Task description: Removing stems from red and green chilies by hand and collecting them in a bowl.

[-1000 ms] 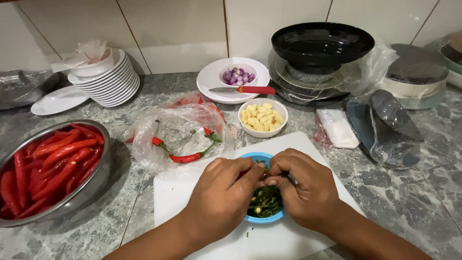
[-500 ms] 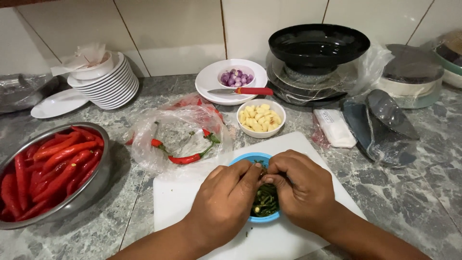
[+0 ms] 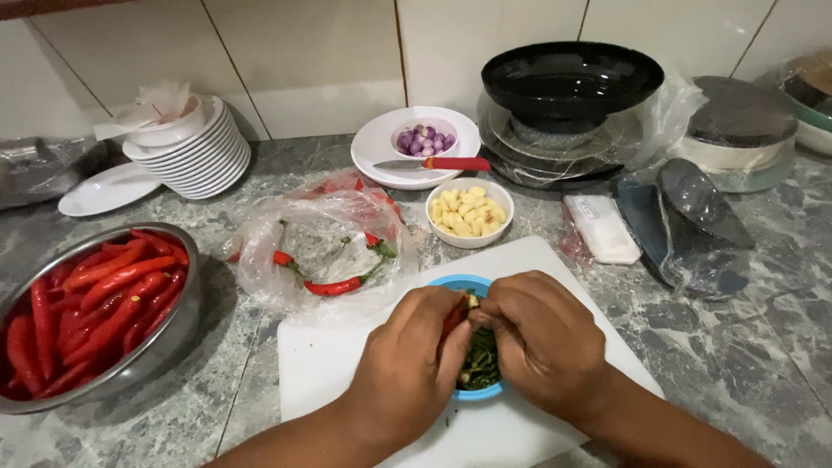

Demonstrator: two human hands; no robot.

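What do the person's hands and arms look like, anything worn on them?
Both are bare: the left hand and right hand show no gloves, rings or watch, and both forearms are uncovered to the frame's lower edge, with no sleeve in view. Fingernails look short and plain.

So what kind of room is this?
Most likely a kitchen: a grey marbled stone counter against a tiled wall, a round steel bowl of long red chillies, a stack of white plates, and a white cutting board under both hands.
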